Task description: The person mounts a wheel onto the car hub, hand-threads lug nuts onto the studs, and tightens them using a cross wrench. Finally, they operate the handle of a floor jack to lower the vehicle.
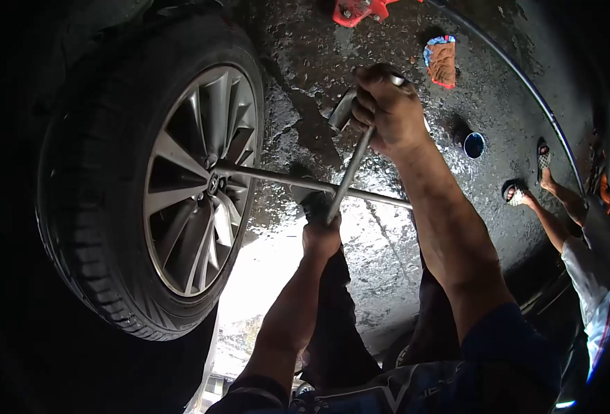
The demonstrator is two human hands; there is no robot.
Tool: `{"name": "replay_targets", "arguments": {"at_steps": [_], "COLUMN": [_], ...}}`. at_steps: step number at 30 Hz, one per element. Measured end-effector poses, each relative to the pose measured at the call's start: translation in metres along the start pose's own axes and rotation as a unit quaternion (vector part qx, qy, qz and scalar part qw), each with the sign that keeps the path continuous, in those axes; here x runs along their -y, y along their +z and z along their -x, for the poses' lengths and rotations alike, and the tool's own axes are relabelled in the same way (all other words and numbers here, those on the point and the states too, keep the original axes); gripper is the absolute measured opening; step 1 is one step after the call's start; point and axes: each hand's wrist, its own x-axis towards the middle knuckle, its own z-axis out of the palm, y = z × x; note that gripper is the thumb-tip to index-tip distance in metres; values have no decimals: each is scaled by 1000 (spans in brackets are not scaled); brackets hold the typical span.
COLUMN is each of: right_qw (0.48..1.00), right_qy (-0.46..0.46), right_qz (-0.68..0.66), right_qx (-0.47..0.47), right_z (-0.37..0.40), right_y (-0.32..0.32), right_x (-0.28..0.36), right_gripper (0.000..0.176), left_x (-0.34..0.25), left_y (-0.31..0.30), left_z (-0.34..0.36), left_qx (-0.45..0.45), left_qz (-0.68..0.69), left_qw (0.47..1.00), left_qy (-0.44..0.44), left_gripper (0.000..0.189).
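Observation:
A cross-shaped lug wrench (298,181) is set on a nut near the hub of a car wheel (194,179) with a silver multi-spoke rim and black tyre. My right hand (388,107) is closed around the upper arm of the wrench. My left hand (321,231) grips the lower arm, just below the wrench's crossing point. The long shaft runs from the hub out past my right forearm. The socket on the nut is small and partly hidden by the spokes.
The ground (388,41) is wet, dark concrete. A red jack part (360,10) lies at the top, a coloured rag (441,61) and a small blue cup (473,145) to the right. A hose (526,83) curves past. Another person's sandalled feet (533,179) stand at right.

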Motion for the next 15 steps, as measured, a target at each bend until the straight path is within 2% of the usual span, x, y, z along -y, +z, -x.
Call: {"name": "replay_targets", "arguments": {"at_steps": [3,6,7,8,9,10,11,12,14,15], "right_qw": [1000,999,999,996,965,948,952,955,922,867], "right_qy": [8,24,9,-5,-141,-158,-141,-121,-200,-344], "right_qz": [6,6,34,63,198,220,232,242,310,331], "right_qx": [-2,-23,23,69,94,164,140,118,117,143], "right_z": [-18,-21,-17,-11,5,22,30,38,50,50], "right_y": [17,20,19,18,27,31,37,42,45,48], "right_x": [-2,1,2,3,-5,-8,-6,-5,-10,-14], "right_gripper": [19,11,10,9,12,17,18,20,22,24], "left_x": [-9,-10,12,8,2,0,9,18,30,34], "left_y": [-21,-22,1,4,4,5,12,12,3,6], "left_z": [-13,-17,-35,-50,-70,-80,-80,-74,-82,-82], "left_qx": [15,-18,-82,-82,-90,-96,-172,-169,-114,-106], "left_qz": [24,67,21,21,49,78,120,121,93,81], "left_qw": [999,998,994,994,992,990,963,964,930,935], "left_qy": [-29,-2,72,74,69,65,169,166,337,329], "left_gripper": [35,31,30,30,28,26,23,23,22,28]}}
